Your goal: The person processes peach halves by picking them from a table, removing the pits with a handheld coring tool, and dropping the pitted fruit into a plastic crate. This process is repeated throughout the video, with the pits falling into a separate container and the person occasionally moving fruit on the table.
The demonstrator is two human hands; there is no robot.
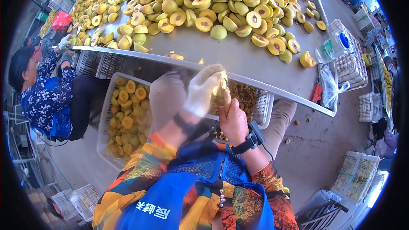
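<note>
My left hand (205, 88), in a white work glove, is closed around a yellow halved peach (223, 83) just over the table's front edge. Bare and wearing a dark wrist strap, my right hand (234, 123) grips a wooden-handled tool (226, 99). The tool's tip meets the fruit; its working end is hidden there. Beneath my hands is a white crate (265, 110) holding many brown pits. On the metal table (187, 49) lies a big heap of halved yellow peaches (230, 6), several with pits still inside.
A white crate of pitted halves (126, 117) stands to my left, beside a seated co-worker (47, 93). At the table's right end are a clear plastic jug with a blue lid (334, 47) and a plastic bag (329, 87). Stacked crates (354, 174) stand at right.
</note>
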